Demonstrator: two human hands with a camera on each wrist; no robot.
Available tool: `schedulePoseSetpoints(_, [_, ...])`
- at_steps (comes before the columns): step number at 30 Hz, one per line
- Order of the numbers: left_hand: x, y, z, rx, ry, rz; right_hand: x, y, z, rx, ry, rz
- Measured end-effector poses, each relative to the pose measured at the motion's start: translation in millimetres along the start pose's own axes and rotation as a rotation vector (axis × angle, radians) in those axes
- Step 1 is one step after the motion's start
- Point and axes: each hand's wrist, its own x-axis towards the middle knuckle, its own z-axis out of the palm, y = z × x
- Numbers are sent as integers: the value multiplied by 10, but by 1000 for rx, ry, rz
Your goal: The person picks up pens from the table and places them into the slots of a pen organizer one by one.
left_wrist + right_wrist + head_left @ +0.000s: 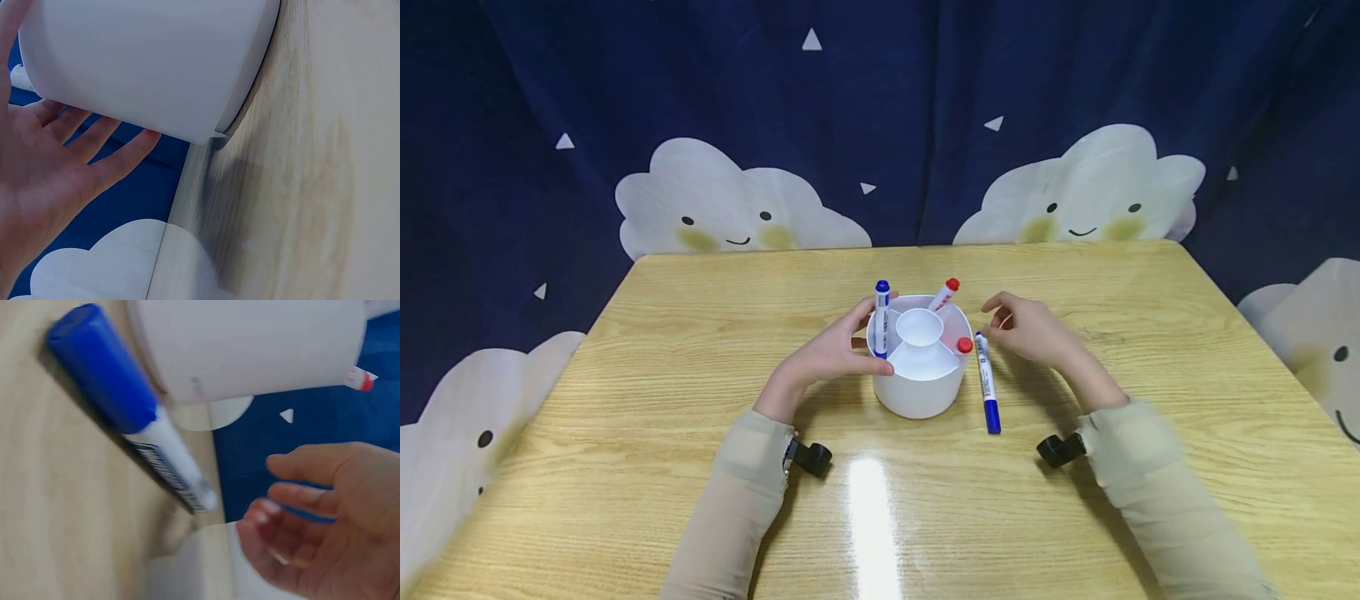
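Observation:
A white round pen holder (pixel 917 396) with divided compartments and a central cup stands on the table. My left hand (pixel 831 354) grips its left side, thumb at the front by the rim and fingers reaching round behind. A blue marker (pixel 882 321) stands upright in the left compartment. Toward the back leans a red marker (pixel 945 297), and another red end (pixel 965 345) shows at the right. Just right of the holder, a blue-capped whiteboard marker (pixel 169 447) lies on the table, cap toward me. My right hand (pixel 1033 329) hovers beside its far end, fingers loosely bent, holding nothing.
The wooden table (pixel 700 333) reaches back to a dark blue curtain (pixel 895 100) printed with smiling clouds. Black wrist cameras (pixel 814 458) sit on both sleeves. A bright glare streak lies on the tabletop in front of the holder.

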Motion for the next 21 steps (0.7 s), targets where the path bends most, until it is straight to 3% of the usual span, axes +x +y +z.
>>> schedulePoseSetpoints(8, [-17,-15,1,13,6,6,101,41,188,-98,-116,56])
schedulePoseSetpoints(16, [-23,-11,-3,6,9,3,149,-25,247,-153,-129,118])
schedulePoseSetpoints(21, [-15,-19,-5,-1,6,-8,141,-60,237,-102,-120,154])
